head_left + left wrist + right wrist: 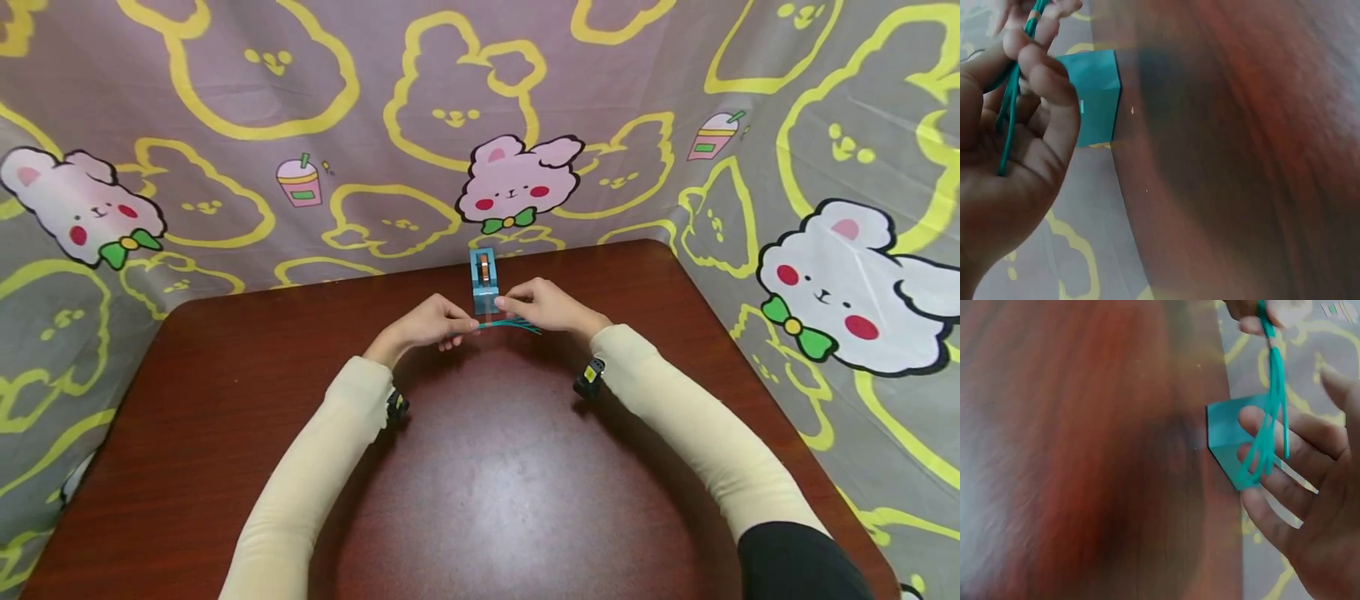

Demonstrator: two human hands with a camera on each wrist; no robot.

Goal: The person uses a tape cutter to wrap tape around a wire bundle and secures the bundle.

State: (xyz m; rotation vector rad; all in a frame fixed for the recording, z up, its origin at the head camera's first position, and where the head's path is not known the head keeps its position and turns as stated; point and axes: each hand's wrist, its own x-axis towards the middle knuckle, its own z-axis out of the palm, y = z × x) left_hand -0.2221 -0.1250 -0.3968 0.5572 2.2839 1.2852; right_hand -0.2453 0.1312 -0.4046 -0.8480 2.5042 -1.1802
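My left hand [429, 322] pinches a bundle of thin green cords [521, 323] between thumb and fingertips. In the left wrist view, loose cord ends [1009, 140] hang over the palm. A narrow orange-tan band [1274, 342] circles the bundle just past the left fingertips. My right hand [546, 307] is at the bundle's other side, its fingers spread and fairly straight behind the fanned strands [1264, 440]; whether they touch is unclear. Directly behind both hands stands a blue tape dispenser [485, 298] with a brownish roll [483, 268] in it.
The dark reddish-brown table [480, 467] reaches back to a patterned cloth curtain [360, 150], which also hangs at both sides. Near the table's far edge sits the dispenser. Small wrist cameras [589, 379] are strapped under the sleeves.
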